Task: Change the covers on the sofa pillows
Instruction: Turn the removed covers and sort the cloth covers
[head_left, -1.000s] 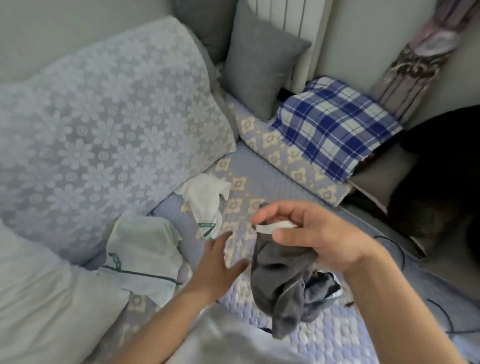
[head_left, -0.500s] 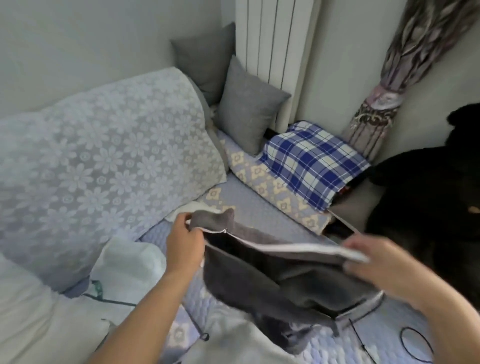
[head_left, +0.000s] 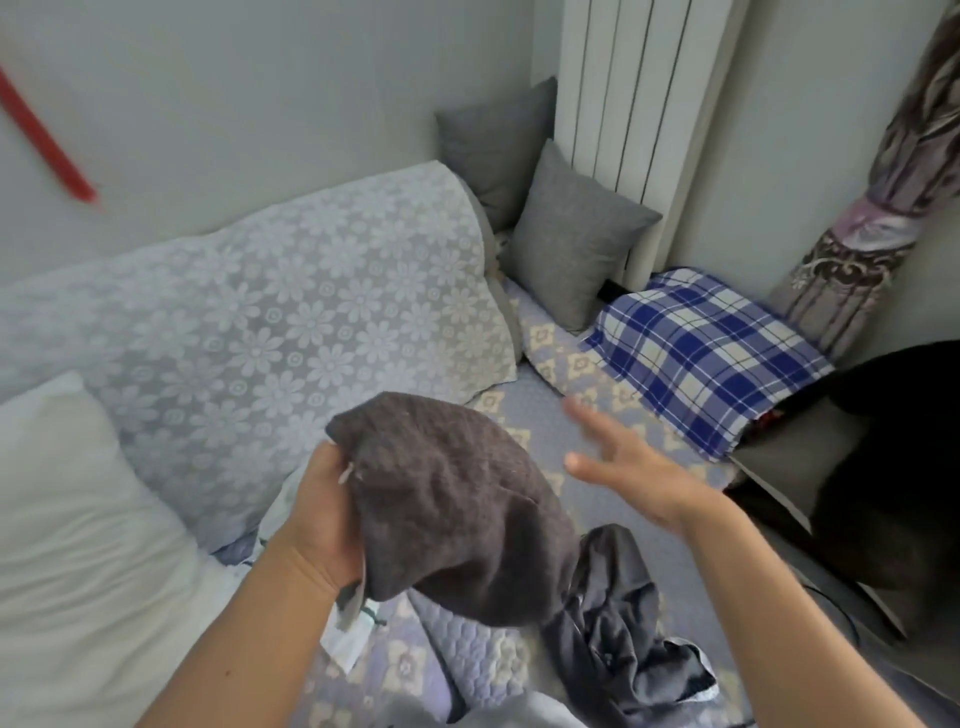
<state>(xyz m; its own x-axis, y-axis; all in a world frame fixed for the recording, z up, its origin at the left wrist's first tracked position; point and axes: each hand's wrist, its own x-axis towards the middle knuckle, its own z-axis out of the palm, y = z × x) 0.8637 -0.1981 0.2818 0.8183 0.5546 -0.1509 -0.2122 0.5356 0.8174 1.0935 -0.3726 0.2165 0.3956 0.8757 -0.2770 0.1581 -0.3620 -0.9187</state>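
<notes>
The left hand (head_left: 322, 514) grips the gray cover (head_left: 447, 499). The right hand (head_left: 628, 467) is let go, beside it. One-handed, the cover could slip down.

Bare seat (head_left: 540, 415) ahead — plaid pillow (head_left: 706, 353) flanks it.

White radiator (head_left: 631, 130) beside tied curtain (head_left: 878, 218)

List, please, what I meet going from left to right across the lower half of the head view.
White pillow → left hand → dark grey cover → right hand → black shape.
</notes>
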